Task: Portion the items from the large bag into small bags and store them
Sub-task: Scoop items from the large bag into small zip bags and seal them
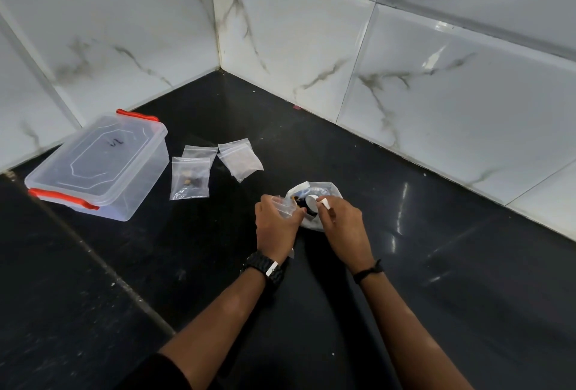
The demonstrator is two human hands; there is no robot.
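Observation:
The large clear bag (pixel 328 191) lies on the black counter with small dark and white items inside its open mouth. My left hand (pixel 276 227) grips a small clear bag (pixel 284 205) at the large bag's left edge. My right hand (pixel 341 227) pinches a small white item (pixel 325 203) over the large bag's mouth. One filled small bag (pixel 189 180) with dark and tan pieces lies to the left, overlapping another small bag (pixel 199 153). Empty small bags (pixel 240 160) lie in a loose stack beside them.
A clear plastic box (pixel 99 168) with red latches and its lid on sits at the left by the wall. White marble-look tiled walls (pixel 311 47) meet in a corner behind. A seam in the black counter (pixel 103 265) runs diagonally at the left.

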